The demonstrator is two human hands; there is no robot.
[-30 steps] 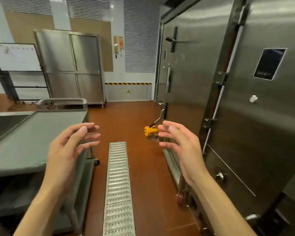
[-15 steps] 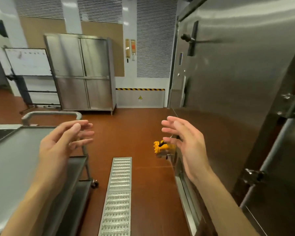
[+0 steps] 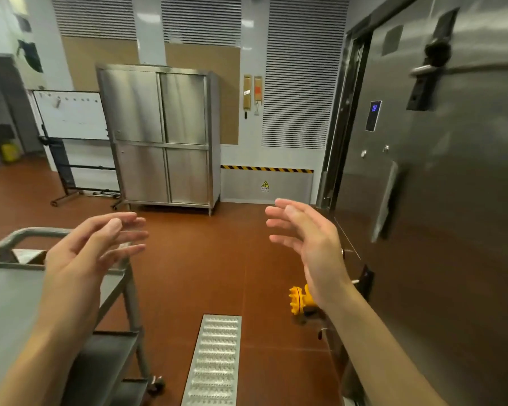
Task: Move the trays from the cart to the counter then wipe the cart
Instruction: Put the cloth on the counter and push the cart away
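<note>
Left hand (image 3: 82, 253) and right hand (image 3: 308, 244) are raised, palms facing, fingers loosely extended, holding nothing. The grey stainless-steel cart (image 3: 9, 300) stands below the left hand. A yellow nozzle (image 3: 298, 301) shows beneath the right wrist.

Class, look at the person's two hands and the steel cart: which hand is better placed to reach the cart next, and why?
Probably the left hand: it hovers open over the cart, near its handle. The right hand, also open, is across the aisle beside the steel door.

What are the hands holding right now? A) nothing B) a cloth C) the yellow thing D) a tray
A: both the left hand and the right hand hang in the air with loose, spread fingers, gripping nothing.
</note>
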